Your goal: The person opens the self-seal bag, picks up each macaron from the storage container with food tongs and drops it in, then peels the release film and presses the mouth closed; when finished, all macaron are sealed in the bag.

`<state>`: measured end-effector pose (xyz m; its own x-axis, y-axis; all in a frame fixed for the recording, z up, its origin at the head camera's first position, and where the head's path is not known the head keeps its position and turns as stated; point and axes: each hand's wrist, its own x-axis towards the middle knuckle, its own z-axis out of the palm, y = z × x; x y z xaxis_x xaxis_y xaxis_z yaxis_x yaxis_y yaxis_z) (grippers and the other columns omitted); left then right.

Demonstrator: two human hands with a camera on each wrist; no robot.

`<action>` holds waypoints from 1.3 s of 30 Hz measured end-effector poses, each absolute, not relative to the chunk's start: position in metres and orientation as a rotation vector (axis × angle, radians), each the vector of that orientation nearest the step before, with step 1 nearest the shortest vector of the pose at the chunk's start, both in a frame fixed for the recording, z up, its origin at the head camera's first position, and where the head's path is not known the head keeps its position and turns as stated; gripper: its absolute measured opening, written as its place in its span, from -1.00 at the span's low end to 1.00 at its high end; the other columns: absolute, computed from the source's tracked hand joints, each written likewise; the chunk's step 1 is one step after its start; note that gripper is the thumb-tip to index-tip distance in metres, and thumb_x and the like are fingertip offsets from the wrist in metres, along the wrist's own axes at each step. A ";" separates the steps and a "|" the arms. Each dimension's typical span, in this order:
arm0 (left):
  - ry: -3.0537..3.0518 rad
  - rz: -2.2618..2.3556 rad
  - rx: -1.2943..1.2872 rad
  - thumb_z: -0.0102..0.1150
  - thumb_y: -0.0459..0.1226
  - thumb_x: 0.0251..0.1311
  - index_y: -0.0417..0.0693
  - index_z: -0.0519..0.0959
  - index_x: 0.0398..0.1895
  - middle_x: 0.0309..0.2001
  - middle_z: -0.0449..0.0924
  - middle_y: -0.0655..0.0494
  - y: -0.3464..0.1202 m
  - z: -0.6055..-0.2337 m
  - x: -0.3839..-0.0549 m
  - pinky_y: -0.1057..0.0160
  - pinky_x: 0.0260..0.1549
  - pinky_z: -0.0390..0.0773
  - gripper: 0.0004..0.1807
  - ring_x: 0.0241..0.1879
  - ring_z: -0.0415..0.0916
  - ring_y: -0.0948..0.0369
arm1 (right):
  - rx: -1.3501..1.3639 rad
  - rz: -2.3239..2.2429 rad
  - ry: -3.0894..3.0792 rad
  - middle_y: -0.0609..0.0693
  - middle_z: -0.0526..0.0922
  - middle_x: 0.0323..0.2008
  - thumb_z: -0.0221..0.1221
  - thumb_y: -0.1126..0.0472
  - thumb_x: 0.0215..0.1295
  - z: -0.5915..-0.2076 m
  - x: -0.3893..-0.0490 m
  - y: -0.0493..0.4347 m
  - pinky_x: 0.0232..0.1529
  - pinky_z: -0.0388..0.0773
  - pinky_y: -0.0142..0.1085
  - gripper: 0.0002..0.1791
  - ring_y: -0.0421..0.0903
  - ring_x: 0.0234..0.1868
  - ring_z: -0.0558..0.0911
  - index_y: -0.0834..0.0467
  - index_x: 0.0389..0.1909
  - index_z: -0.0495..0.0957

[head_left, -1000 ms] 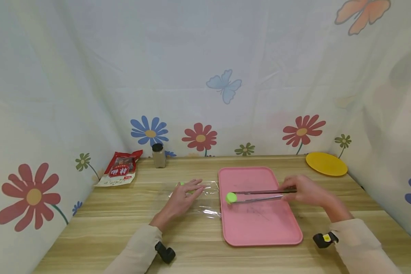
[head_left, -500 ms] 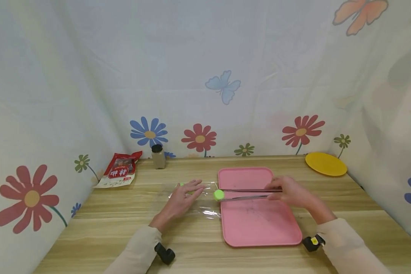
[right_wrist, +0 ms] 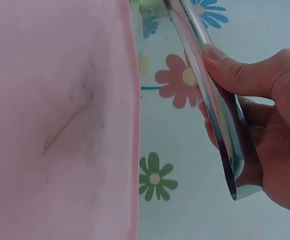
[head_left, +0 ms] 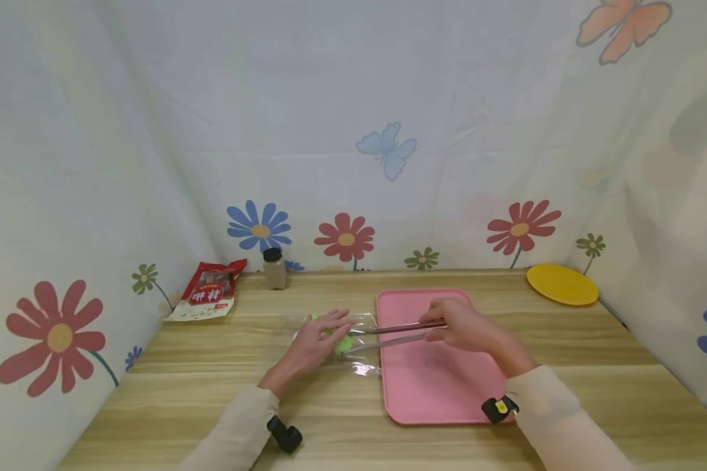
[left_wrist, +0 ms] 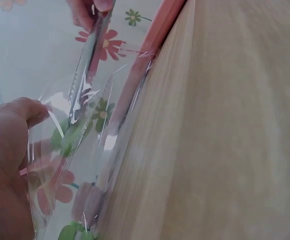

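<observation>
My left hand holds the mouth of a clear plastic bag, thumb at the film's edge in the left wrist view. The bag lies on the table, its right edge against the pink tray. My right hand grips metal tongs between thumb and fingers. The tong tips reach into the bag with a light green round piece between them. Deeper in the bag, the left wrist view shows a pinkish piece and another green piece, partly hidden by glare.
At the back left stand a red and white food packet and a small jar with a black lid. A yellow plate lies at the back right. Flower-printed cloth surrounds the table. Dark marks show on the tray.
My right hand has moved left with the tongs, carrying the green piece from over the tray into the bag. My left hand stays in place on the bag.
</observation>
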<state>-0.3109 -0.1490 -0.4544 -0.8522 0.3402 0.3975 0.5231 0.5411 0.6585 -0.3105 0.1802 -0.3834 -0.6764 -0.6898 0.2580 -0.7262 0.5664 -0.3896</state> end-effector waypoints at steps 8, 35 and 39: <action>-2.558 -1.186 -0.747 0.05 -0.01 0.47 0.12 0.69 0.12 0.34 0.46 -0.02 -0.147 -0.458 -0.313 -0.42 0.35 -0.21 -0.65 0.44 0.23 0.02 | 1.251 0.664 -2.772 -0.17 0.55 -0.38 0.40 0.31 0.20 -0.381 -0.309 0.158 -0.34 0.49 -0.35 -0.77 -0.22 -0.37 0.48 0.21 -0.11 0.75; -2.567 -1.194 -0.743 0.11 -0.06 0.45 -0.05 0.69 0.11 0.32 0.48 -0.03 -0.149 -0.456 -0.312 -0.44 0.34 -0.22 -0.64 0.42 0.25 -0.06 | 1.240 0.617 -2.832 -0.18 0.51 -0.39 0.38 0.28 0.23 -0.390 -0.308 0.125 -0.34 0.48 -0.34 -0.78 -0.15 -0.34 0.48 0.20 -0.11 0.75; -2.565 -1.188 -0.744 0.12 -0.07 0.45 -0.05 0.70 0.10 0.31 0.49 -0.01 -0.149 -0.456 -0.312 -0.45 0.34 -0.22 -0.64 0.41 0.26 -0.06 | 1.244 0.605 -2.831 -0.15 0.53 -0.37 0.38 0.28 0.23 -0.392 -0.309 0.126 -0.33 0.48 -0.35 -0.77 -0.15 -0.33 0.49 0.20 -0.09 0.75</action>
